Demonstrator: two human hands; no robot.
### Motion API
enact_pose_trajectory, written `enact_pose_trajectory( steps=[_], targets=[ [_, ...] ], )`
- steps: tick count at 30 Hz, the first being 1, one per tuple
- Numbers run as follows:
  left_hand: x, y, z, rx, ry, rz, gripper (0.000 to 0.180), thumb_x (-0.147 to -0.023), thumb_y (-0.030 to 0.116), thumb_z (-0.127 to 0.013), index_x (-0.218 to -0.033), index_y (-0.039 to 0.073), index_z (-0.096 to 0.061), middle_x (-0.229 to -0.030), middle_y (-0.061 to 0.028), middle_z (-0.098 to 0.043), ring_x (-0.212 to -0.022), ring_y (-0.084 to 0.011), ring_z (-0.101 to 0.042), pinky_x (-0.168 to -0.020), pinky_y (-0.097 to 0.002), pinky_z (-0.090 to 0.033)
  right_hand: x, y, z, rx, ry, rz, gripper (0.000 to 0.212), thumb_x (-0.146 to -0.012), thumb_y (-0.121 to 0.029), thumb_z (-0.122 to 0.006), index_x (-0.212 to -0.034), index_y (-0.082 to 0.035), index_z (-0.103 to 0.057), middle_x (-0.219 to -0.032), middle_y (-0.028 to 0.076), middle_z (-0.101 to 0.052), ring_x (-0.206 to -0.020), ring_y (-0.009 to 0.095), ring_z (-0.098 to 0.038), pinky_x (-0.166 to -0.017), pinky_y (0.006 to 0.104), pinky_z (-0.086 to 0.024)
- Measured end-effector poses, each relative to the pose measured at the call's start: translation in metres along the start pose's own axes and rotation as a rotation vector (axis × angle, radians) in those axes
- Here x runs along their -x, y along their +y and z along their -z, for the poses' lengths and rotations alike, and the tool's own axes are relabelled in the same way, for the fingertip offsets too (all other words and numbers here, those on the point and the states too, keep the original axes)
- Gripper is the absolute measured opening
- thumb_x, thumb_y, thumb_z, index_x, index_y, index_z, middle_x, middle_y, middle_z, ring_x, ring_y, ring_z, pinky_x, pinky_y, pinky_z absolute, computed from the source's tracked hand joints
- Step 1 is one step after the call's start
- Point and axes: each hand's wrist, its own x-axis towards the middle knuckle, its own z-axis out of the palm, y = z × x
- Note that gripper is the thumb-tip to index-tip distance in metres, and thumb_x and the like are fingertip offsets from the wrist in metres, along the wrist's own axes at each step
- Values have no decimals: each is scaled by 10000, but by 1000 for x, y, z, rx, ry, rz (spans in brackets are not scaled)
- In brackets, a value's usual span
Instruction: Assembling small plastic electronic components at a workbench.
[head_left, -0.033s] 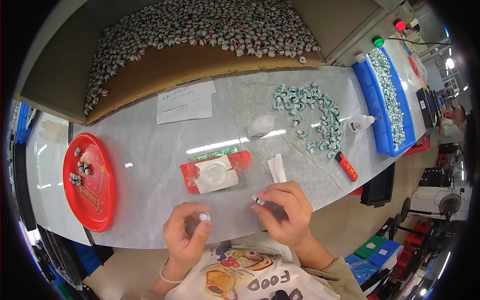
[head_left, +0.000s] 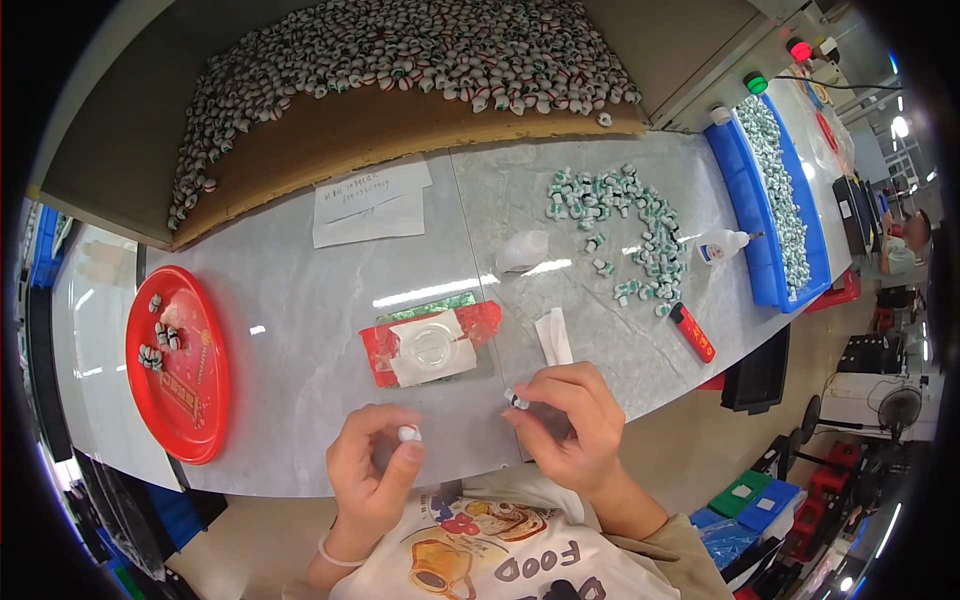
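Pinched between thumb and forefinger of my left hand [head_left: 368,475] is a small white rounded cap-like piece [head_left: 409,434] with a bit of red. My right hand [head_left: 575,430] grips a small white-and-dark plug-like piece [head_left: 516,399] at its fingertips. The two pieces are apart, both held over the table's near edge. Just beyond my hands lies a red packet [head_left: 380,357] with white paper and a clear round dish [head_left: 432,347] on top. A folded white tissue [head_left: 553,337] rests beyond my right hand.
A red round tray [head_left: 210,420] with several assembled pieces stands left. At the back, a wooden bin [head_left: 400,125] holds a heap of white-and-red caps. To the right are loose green-and-white pieces [head_left: 660,245], a white dropper bottle [head_left: 718,246], a red lighter-like object [head_left: 692,333] and a blue bin [head_left: 745,220].
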Motion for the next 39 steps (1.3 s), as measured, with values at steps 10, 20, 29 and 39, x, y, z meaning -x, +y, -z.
enact_pose_trajectory(
  steps=[10, 20, 29, 39],
  targets=[
    [1, 2, -1, 45, 20, 12, 194, -810, 94, -629, -969, 0, -569, -758, -23, -552, -622, -71, -468, -544, -199, -357, 0, 0, -1, -13, -4, -7, 313, -613, 58, -731, -894, -8, -611, -822, 104, -597, -673, 185, -562, -563, 258, -452],
    [-1, 2, -1, 13, 17, -29, 203, -810, 106, -636, -970, 0, -569, -764, -28, -564, -629, -71, -477, -548, -197, -363, 0, 0, -1, -21, -27, -33, 307, -620, 59, -727, -896, -5, -610, -824, 107, -599, -665, 180, -566, -551, 252, -457],
    [0, 3, 0, 45, 16, 8, 206, -817, 117, -633, -973, 0, -568, -765, -30, -563, -630, -76, -481, -560, -201, -373, -2, -1, -1, -12, -20, -17, 301, -622, 57, -727, -892, -6, -609, -822, 109, -600, -674, 181, -574, -552, 252, -463],
    [1, 2, 2, 96, 20, 19, 198, -814, 77, -620, -983, -9, -562, -800, -35, -564, -676, -82, -498, -607, -206, -394, 0, -2, -1, -9, 0, -58, 286, -617, 44, -733, -871, -3, -609, -807, 111, -600, -670, 190, -578, -560, 251, -460]
  ],
)
